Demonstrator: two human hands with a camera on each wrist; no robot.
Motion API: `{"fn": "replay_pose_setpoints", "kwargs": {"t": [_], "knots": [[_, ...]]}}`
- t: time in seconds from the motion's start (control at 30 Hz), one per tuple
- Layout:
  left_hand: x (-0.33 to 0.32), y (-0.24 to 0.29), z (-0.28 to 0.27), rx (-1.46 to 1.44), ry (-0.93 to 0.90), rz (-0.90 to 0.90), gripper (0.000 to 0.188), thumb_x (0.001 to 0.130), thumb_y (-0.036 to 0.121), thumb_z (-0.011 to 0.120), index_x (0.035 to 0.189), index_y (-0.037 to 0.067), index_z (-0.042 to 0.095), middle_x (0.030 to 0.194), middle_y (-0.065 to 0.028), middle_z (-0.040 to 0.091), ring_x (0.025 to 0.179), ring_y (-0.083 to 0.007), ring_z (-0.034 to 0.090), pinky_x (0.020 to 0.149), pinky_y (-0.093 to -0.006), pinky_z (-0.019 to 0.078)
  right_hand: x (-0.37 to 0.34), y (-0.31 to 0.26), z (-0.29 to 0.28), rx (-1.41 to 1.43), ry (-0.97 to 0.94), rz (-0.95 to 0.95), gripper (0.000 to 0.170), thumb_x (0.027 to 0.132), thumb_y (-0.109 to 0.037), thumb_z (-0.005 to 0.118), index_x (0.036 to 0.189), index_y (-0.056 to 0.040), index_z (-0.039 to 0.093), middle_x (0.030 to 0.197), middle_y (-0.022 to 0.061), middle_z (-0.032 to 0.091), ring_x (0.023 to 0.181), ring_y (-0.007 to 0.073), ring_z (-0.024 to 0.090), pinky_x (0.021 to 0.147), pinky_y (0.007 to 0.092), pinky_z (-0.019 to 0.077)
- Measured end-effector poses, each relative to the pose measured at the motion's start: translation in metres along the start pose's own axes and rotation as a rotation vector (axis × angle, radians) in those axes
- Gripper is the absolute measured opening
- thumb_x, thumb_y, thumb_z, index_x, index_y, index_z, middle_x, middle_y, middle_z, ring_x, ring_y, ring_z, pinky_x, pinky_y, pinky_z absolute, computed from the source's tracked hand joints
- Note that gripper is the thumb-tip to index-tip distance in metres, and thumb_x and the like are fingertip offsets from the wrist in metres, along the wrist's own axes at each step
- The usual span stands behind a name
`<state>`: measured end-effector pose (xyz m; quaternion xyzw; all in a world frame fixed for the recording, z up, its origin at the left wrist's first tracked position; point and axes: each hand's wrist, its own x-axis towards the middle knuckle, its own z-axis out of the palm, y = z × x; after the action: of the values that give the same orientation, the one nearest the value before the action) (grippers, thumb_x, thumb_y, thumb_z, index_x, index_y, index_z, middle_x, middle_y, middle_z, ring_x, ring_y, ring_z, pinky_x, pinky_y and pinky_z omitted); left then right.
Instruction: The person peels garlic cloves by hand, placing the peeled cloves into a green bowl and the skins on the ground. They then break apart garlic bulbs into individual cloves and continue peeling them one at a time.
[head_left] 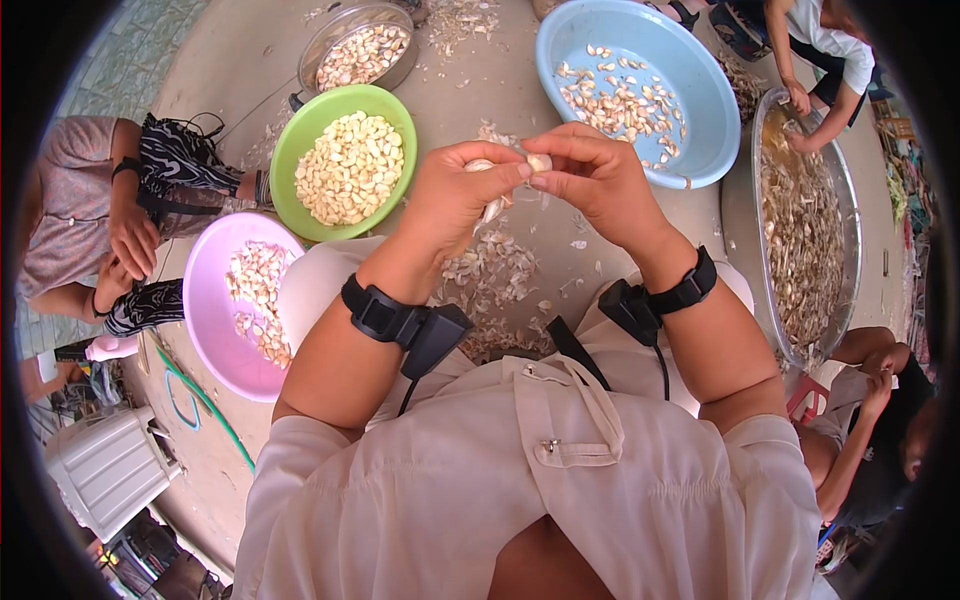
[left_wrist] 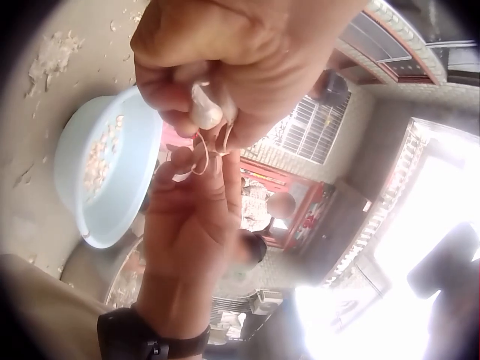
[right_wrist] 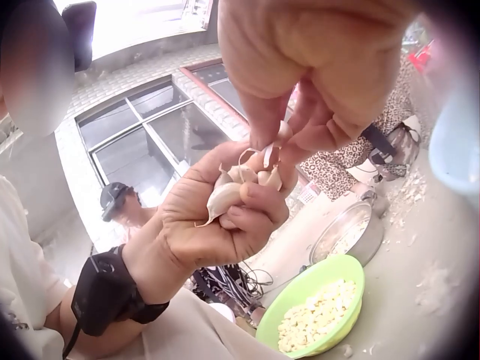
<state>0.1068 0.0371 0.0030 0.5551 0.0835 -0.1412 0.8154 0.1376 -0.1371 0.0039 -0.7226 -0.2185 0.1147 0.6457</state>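
Note:
My left hand (head_left: 455,198) holds several garlic cloves (right_wrist: 229,196) in its curled fingers, best seen in the right wrist view. Against its fingertips, my right hand (head_left: 598,180) pinches one garlic clove (head_left: 539,162) between thumb and fingers. A thin strip of skin (right_wrist: 268,155) hangs at the meeting fingertips. Both hands are raised over a pile of garlic skins (head_left: 490,270) on the ground between the knees. In the left wrist view another clove (left_wrist: 205,112) shows beneath the left fingers.
A green basin (head_left: 410,140) of peeled cloves and a pink basin (head_left: 200,290) stand left, a metal pot (head_left: 310,50) behind. At right are a blue basin (head_left: 715,110) and a large metal tub (head_left: 852,220) where another person's hands (head_left: 803,125) reach in. Someone sits at left (head_left: 75,190).

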Motion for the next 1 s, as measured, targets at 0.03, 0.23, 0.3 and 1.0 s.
{"fn": "replay_pose_setpoints", "kwargs": {"t": [0.03, 0.23, 0.3, 1.0], "knots": [[0.001, -0.001, -0.001, 0.006, -0.002, 0.001, 0.012, 0.076, 0.006, 0.065, 0.085, -0.001, 0.061, 0.068, -0.0048, 0.057, 0.055, -0.0084, 0.051, 0.048, -0.0198, 0.0383, -0.001, -0.002, 0.002, -0.034, 0.006, -0.017, 0.025, 0.073, -0.002, 0.068, 0.098, -0.0053, 0.065, 0.081, -0.0004, 0.054, 0.064, 0.0066, 0.048, 0.058, 0.0199, 0.0417], [0.002, -0.005, -0.003, 0.173, 0.01, 0.044, 0.01, 0.075, 0.004, 0.064, 0.083, -0.001, 0.061, 0.069, -0.0035, 0.057, 0.056, -0.0071, 0.051, 0.05, -0.0186, 0.0386, -0.002, -0.003, 0.005, -0.239, 0.024, -0.117, 0.025, 0.072, -0.003, 0.068, 0.096, -0.0046, 0.065, 0.08, 0.0015, 0.055, 0.062, 0.0081, 0.048, 0.056, 0.0206, 0.0417], [0.003, -0.006, -0.004, 0.203, 0.0, 0.037, 0.008, 0.075, 0.004, 0.063, 0.081, -0.001, 0.06, 0.069, -0.0035, 0.057, 0.056, -0.007, 0.051, 0.05, -0.0182, 0.0383, -0.002, -0.003, 0.006, -0.247, 0.021, -0.116, 0.024, 0.072, -0.003, 0.068, 0.096, -0.005, 0.065, 0.08, 0.0015, 0.055, 0.061, 0.0082, 0.048, 0.056, 0.0208, 0.0418], [0.004, -0.009, -0.002, -0.232, 0.034, -0.167, 0.01, 0.078, 0.008, 0.062, 0.085, 0.003, 0.056, 0.077, -0.0074, 0.059, 0.057, -0.0104, 0.053, 0.045, -0.02, 0.0406, 0.003, 0.007, 0.006, 0.494, 0.127, 0.117, 0.021, 0.077, 0.002, 0.06, 0.099, 0.0003, 0.059, 0.093, 0.0066, 0.062, 0.085, 0.012, 0.058, 0.076, 0.0241, 0.0474]]}}
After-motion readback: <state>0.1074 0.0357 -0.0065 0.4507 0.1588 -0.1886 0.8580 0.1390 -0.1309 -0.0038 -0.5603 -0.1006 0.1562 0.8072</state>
